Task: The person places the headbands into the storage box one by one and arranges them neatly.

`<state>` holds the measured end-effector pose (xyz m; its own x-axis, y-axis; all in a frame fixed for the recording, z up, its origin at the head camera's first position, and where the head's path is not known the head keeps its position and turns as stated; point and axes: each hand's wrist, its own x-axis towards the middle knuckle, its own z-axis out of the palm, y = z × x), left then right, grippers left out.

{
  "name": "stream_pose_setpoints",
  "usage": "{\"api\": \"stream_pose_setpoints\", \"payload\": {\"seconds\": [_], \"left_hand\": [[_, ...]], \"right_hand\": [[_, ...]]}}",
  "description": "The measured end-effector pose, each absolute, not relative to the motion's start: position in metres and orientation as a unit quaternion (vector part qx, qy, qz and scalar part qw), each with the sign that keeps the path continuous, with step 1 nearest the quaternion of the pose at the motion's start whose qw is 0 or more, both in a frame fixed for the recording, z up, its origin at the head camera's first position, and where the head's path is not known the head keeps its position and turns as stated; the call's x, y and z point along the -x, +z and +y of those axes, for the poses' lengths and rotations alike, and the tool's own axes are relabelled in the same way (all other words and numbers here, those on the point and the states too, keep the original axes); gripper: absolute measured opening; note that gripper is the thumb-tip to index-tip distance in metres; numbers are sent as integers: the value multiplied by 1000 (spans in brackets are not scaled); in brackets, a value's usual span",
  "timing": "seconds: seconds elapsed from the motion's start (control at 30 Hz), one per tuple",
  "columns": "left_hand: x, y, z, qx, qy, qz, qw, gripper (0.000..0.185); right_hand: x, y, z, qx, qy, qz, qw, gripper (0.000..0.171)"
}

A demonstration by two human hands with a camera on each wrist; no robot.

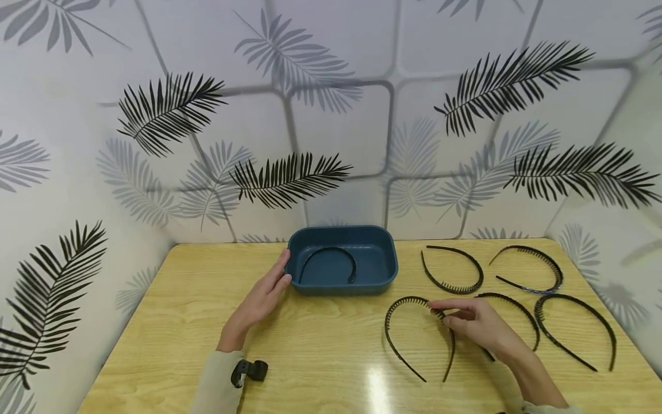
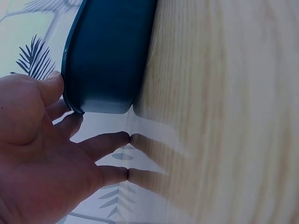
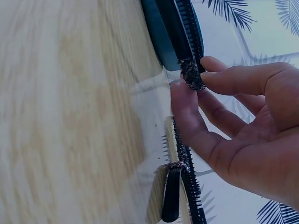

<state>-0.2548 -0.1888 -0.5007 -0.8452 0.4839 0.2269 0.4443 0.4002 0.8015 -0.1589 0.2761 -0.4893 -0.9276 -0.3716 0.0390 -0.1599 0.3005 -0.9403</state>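
No lettering, label, brand, number or sign can be read in any of the three views. The dark blue plastic tray (image 1: 385, 261), the black toothed plastic headbands (image 1: 419, 336), the pale wooden tabletop (image 1: 320, 345) and the small black clip-like device (image 1: 248, 371) on it carry no legible marks; the wall covering (image 1: 331, 115) shows only printed palm fronds.

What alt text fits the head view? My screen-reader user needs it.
A right hand pinches a black toothed headband on a wooden table, while the left hand rests against a blue tray holding another headband. Four more headbands lie to the right.
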Motion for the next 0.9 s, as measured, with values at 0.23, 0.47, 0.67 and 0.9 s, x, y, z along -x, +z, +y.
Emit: {"api": "stream_pose_setpoints", "payload": {"seconds": [0.23,0.47,0.67,0.9], "left_hand": [[256,-502,-190,-279,471,836,28,59],[254,-503,-190,-276,463,842,27,59],[254,-503,-190,-274,459,845,27,60],[254,-499,-190,-273,460,844,30,60]], "right_hand": [[157,-488,274,160,-577,797,83,37],[155,-490,273,136,-601,782,97,42],[155,-486,267,104,-624,767,111,47],[157,-481,259,85,-640,758,94,48]]}}
